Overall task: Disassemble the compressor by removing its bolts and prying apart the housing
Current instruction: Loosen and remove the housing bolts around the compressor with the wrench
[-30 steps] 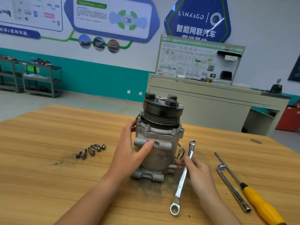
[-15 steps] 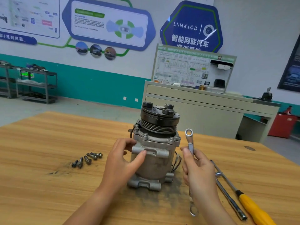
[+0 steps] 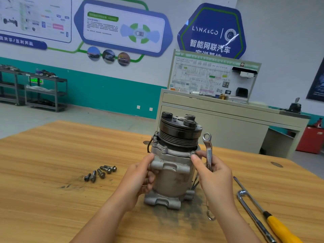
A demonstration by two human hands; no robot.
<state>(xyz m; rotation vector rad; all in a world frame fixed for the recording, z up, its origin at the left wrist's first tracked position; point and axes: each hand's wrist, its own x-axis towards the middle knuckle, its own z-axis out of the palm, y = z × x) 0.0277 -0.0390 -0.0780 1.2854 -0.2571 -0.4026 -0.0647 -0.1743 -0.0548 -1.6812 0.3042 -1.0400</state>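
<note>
The grey compressor stands upright on the wooden table, its black pulley on top. My left hand grips the left side of the housing, thumb up at the flange. My right hand holds a silver ring wrench upright against the palm while its thumb touches the right edge of the flange. The wrench's lower ring shows below my wrist. Several removed bolts lie on the table to the left.
A metal L-shaped socket wrench and a yellow-handled screwdriver lie on the table at the right. Dark grime marks the wood around the compressor's base. A beige cabinet with a display board stands behind the table.
My right hand lifted the wrench off the table, turned it upright and moved it up to the compressor's flange. My left hand slid from the housing's front to its left side.
</note>
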